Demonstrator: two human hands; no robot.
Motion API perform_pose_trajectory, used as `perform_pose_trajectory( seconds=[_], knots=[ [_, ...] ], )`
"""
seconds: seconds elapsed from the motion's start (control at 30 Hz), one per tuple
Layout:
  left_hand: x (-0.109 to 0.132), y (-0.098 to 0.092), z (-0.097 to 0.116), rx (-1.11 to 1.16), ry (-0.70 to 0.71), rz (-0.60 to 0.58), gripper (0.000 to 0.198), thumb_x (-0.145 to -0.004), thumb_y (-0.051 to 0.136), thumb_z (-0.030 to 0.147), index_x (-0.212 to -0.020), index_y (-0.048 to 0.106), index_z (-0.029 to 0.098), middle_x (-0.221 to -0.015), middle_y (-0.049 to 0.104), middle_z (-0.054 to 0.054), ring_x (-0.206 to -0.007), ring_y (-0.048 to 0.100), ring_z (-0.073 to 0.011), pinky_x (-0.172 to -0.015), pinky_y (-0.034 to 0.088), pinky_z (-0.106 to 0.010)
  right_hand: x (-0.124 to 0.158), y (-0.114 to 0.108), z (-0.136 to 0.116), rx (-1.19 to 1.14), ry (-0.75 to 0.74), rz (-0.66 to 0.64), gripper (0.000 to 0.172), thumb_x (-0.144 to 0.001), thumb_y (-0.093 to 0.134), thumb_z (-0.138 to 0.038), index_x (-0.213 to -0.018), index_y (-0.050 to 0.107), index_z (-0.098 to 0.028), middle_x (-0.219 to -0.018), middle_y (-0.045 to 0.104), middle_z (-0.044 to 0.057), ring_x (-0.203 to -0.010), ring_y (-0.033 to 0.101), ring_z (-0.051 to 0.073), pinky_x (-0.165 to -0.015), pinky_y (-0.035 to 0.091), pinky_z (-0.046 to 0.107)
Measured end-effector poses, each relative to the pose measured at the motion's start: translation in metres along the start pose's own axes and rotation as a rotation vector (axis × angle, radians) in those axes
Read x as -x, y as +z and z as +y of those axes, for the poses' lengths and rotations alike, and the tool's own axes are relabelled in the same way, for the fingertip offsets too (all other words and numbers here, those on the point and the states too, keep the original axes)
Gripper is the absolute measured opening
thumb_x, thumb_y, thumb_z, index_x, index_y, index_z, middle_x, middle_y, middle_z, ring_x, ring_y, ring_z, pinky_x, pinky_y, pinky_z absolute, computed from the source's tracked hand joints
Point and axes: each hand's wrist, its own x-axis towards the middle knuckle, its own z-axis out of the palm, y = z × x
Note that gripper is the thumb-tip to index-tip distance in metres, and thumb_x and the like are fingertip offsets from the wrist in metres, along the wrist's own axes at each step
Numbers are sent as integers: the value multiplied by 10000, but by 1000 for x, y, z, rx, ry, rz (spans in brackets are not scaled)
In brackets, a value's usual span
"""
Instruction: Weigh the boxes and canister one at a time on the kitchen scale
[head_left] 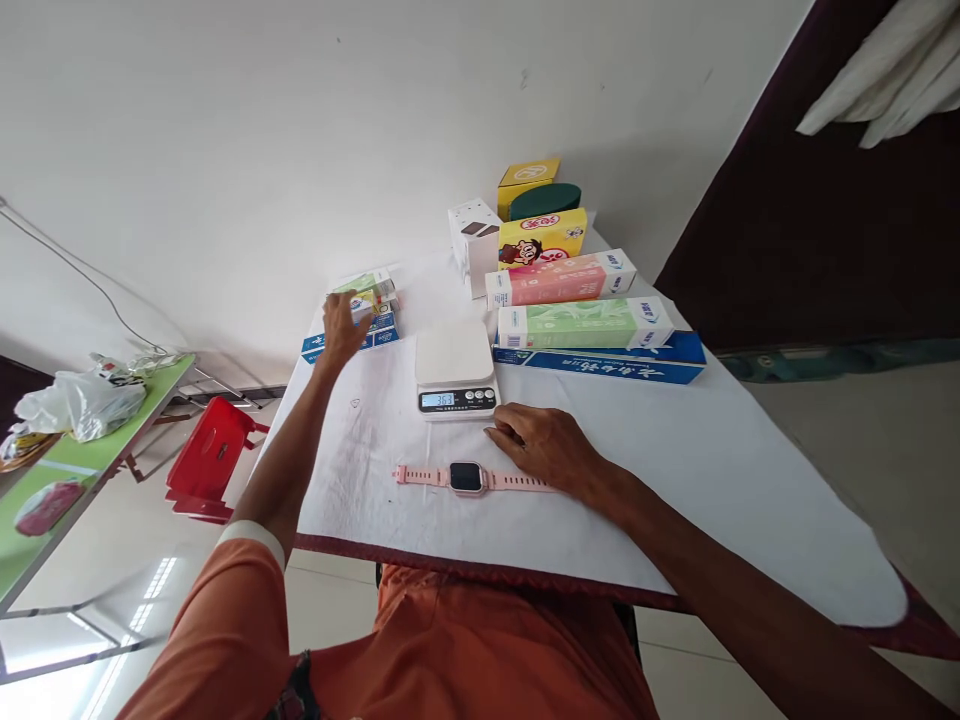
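Note:
My left hand (pixel 345 328) is over a group of boxes at the table's far left. Its thumb and fingers are around a small yellow-and-white box (pixel 364 302), above a blue toothpaste box (pixel 381 330) and beside a green-and-white box (pixel 371 283). A white digital kitchen scale (pixel 454 352) stands mid-table with a bare platform; its lit display seems to read 363. My right hand (pixel 544 445) rests by the scale's front right corner, fingers loosely bent and apart, holding nothing. Below the scale lies a pink smartwatch (pixel 467 478), face up, one strap end reaching under my right hand.
Right of the scale lie a blue toothpaste box (pixel 600 357), a green box (pixel 585 323) and a pink box (pixel 559 278). Behind are a yellow cartoon box (pixel 543 238), a dark green lid (pixel 545 200) and a white box (pixel 474 247). A red chair (pixel 214 455) stands left.

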Motion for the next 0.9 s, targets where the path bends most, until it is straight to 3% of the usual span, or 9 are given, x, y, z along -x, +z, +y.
perform_pose_trajectory(
  seconds=[0.1, 0.2, 0.3, 0.47, 0.57, 0.73, 0.9],
  knots=[
    [-21, -8, -29, -80, -77, -6, 679, -847, 781, 503, -1448, 594, 247, -1451, 570, -235, -1395, 503, -459, -1119, 417, -693, 0, 2, 1, -5, 1, 16, 268, -1016, 552, -265, -753, 536, -219, -734, 671, 23, -596, 519, 154, -621, 344, 285],
    [-36, -7, -36, -158, -113, -174, 693, -843, 763, 508, -1451, 594, 220, -1517, 545, -264, -1441, 470, -483, -1158, 355, -720, 1, 3, 2, -5, 5, 21, 270, -1021, 537, -265, -755, 539, -219, -729, 666, 23, -594, 517, 154, -616, 341, 283],
    [-39, 1, -32, -208, -144, -258, 706, -836, 753, 577, -1413, 622, 191, -1531, 530, -289, -1444, 463, -505, -1157, 345, -727, 1, 3, 1, -2, 17, 7, 254, -1017, 549, -255, -766, 552, -215, -736, 670, 23, -606, 524, 154, -625, 345, 281],
    [-28, 12, -20, -217, -114, -206, 694, -880, 706, 626, -1446, 603, 236, -1535, 500, -285, -1454, 446, -512, -1136, 350, -730, 0, 0, -1, 18, 41, -43, 243, -1022, 568, -244, -782, 567, -202, -783, 690, 35, -644, 533, 151, -641, 332, 278],
    [-25, 13, -9, -196, -177, -207, 751, -884, 676, 686, -1473, 565, 234, -1551, 461, -287, -1451, 441, -511, -1115, 384, -706, -1, -1, -1, 23, 51, -55, 246, -1021, 577, -240, -778, 568, -199, -787, 687, 37, -645, 523, 149, -631, 313, 277],
    [-42, 4, 4, -266, -250, -292, 826, -785, 770, 698, -1408, 585, 188, -1548, 424, -263, -1459, 421, -495, -1200, 344, -640, -1, 0, -1, 7, 51, -33, 242, -1002, 598, -229, -765, 562, -200, -764, 668, 28, -633, 504, 144, -621, 306, 269],
    [-53, -15, -7, -208, -327, -423, 797, -684, 877, 594, -1327, 612, 204, -1458, 447, -176, -1349, 508, -406, -1157, 449, -560, 1, 3, 3, 8, 26, -19, 232, -1003, 597, -232, -775, 566, -201, -759, 668, 27, -622, 493, 145, -618, 293, 274]
  ],
)
